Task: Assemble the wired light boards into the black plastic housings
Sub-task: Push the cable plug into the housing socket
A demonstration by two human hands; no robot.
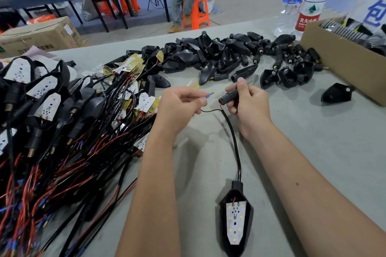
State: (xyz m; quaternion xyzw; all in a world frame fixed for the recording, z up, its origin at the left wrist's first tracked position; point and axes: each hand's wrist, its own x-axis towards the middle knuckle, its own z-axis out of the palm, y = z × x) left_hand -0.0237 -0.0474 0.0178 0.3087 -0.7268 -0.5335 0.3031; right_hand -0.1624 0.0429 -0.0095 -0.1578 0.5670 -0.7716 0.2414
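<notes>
Hands meet above the grey table (pixel 313 152), forearms reaching in from the lower edge: the left hand (pixel 177 106) pinches a blue-sleeved wire end (pixel 208 95) between thumb and curled fingers, while the right hand (pixel 248 102) grips a ribbed black cylindrical connector (pixel 228 97). A black sheathed cable (pixel 234 142) curves back to a glossy, pointed black housing (pixel 235 221) lying near the body — its white light board (pixel 235 223), dotted with pale LEDs, is seated inside. Empty housings (pixel 229 52) are heaped beyond the hands, wired boards (pixel 62 121) to the left.
</notes>
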